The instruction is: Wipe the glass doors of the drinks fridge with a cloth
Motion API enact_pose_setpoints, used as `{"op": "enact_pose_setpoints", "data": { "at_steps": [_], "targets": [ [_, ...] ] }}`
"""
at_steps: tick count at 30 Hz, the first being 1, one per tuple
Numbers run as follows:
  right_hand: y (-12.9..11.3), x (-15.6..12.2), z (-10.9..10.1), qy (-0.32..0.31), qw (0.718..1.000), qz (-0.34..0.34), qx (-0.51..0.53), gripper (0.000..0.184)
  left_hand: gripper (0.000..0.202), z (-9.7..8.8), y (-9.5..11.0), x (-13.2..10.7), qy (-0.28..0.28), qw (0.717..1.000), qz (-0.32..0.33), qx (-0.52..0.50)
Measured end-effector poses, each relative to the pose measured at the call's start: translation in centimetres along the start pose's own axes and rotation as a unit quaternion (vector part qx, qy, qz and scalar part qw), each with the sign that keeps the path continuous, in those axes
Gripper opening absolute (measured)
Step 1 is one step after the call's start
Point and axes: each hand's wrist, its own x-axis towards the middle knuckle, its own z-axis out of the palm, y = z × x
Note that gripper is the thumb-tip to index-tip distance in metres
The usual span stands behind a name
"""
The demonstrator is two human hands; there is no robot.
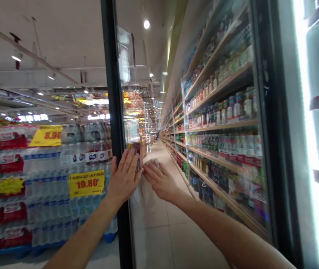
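Note:
Both of my hands are raised flat against a glass fridge door (pixel 150 194), seen from close by at its black vertical frame. My left hand (pixel 124 177) presses on the glass, fingers spread, its fingertips beside a small printed label or packet (pixel 135 154) with red and yellow colours. My right hand (pixel 159 180) lies just to the right, fingers extended, over a pale crumpled scrap (pixel 153 162) that could be cloth or film. Whether it holds that scrap I cannot tell. A clear plastic sheet (pixel 126 59) seems to hang higher on the glass.
Stacked shrink-wrapped water bottles (pixel 64 186) with yellow price signs (pixel 86 183) stand on blue pallets to the left. Long shelves of bottled drinks (pixel 221 149) run along the right, and a tiled aisle floor (pixel 159 220) stretches ahead. A brightly lit fridge interior (pixel 316 130) shows at far right.

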Motion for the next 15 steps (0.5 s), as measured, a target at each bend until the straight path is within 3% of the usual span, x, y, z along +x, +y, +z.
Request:
{"op": "enact_pose_setpoints", "data": {
  "at_steps": [4,5,9,15],
  "targets": [
    [-0.5,-2.0,-0.3,-0.026,0.995,-0.099,0.017,0.042,0.053,0.5,1.0,-0.4,-0.013,1.000,-0.006,-0.018],
    [-0.4,-2.2,-0.4,-0.024,0.995,-0.094,0.018,0.042,0.054,0.6,1.1,-0.5,-0.015,1.000,-0.006,-0.021],
    [0.4,-2.2,-0.5,-0.001,1.000,0.027,-0.006,0.045,0.058,1.2,1.9,-1.1,-0.020,0.999,-0.015,-0.038],
    [1.5,-3.0,-1.4,0.019,0.999,-0.009,-0.030,0.044,0.060,2.0,3.6,-1.7,-0.026,0.998,-0.017,-0.048]
  ]
}}
